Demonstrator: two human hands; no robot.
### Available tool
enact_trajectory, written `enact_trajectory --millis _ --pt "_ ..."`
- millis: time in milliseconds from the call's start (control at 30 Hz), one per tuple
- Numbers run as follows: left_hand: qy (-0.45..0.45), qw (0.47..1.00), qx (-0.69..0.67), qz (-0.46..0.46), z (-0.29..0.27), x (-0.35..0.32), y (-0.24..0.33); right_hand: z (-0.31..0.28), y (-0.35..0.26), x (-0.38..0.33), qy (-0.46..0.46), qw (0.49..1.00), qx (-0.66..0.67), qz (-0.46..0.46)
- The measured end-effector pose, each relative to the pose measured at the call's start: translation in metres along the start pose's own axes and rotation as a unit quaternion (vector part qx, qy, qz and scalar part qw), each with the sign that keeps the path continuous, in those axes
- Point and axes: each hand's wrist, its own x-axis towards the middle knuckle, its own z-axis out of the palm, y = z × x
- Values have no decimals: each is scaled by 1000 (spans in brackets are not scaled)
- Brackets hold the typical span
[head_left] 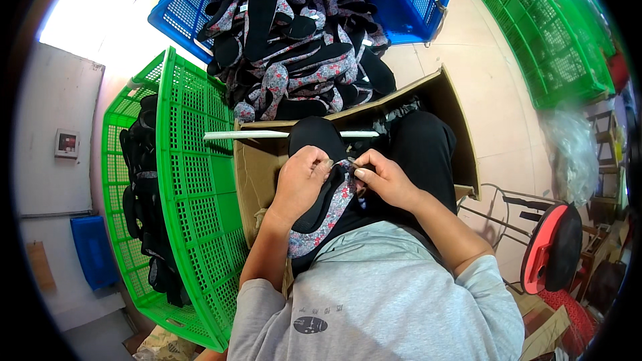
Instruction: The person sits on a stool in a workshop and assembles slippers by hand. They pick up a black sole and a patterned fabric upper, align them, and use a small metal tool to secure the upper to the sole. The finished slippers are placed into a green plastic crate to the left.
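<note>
Left hand: your left hand [301, 177] has its fingers closed around the floral slipper sole [326, 214].
Right hand: your right hand [386, 179] pinches its upper end.
Sole: over your lap, above the cardboard box [257, 160].

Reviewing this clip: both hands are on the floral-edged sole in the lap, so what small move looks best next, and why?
Probably a short further pull with the right hand at the sole's upper end while the left hand steadies it. Both hands' fingertips meet at that end, pinching something too small to identify.
</note>
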Motion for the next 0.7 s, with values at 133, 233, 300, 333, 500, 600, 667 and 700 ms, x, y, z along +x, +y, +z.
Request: enact_trajectory --millis 133,233,300,333,500,600,667,700 --pt "10 1000 0 9 2 0 2 -6 -40 3 -24 977 -211 17" --pt "13 999 13 28 5 4 -3 -7 -49 7 -30 943 -332 -14" --pt "13 999 21 39 6 5 -5 -8 -51 8 -36 925 -376 -39" --pt "14 999 25 45 6 6 -5 -8 -52 9 -41 920 -386 -46" --pt "17 997 44 66 7 6 -2 -9 -61 15 -69 894 -438 -68" --pt "27 995 61 76 7 4 4 -8 -68 18 -84 873 -474 -73" --pt "37 992 79 87 7 3 8 -7 -75 21 -100 861 -494 -71" --pt "45 990 90 102 7 3 8 -6 -75 21 -97 863 -490 -73"
